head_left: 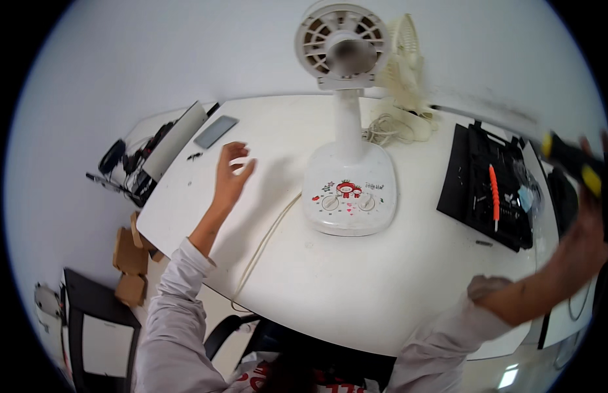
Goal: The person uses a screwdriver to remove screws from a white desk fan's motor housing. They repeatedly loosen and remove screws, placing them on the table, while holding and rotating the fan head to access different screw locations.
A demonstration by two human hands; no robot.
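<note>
A white desk fan stands upright on the table, its base carrying two knobs and red cartoon prints. Its round motor head shows from the back, with a slotted housing. My left hand hovers over the table left of the fan, fingers curled loosely, thumb apart, nothing in it. Far to the right, my raised right hand grips a long screwdriver with a black and yellow handle. The screwdriver's shaft points left and is smeared by motion; some of the right fingers are blurred.
A black tool case lies at the right, an orange screwdriver on it. Behind the fan are a cream fan grille and a coiled cord. A grey phone lies far left. A cable runs over the front edge.
</note>
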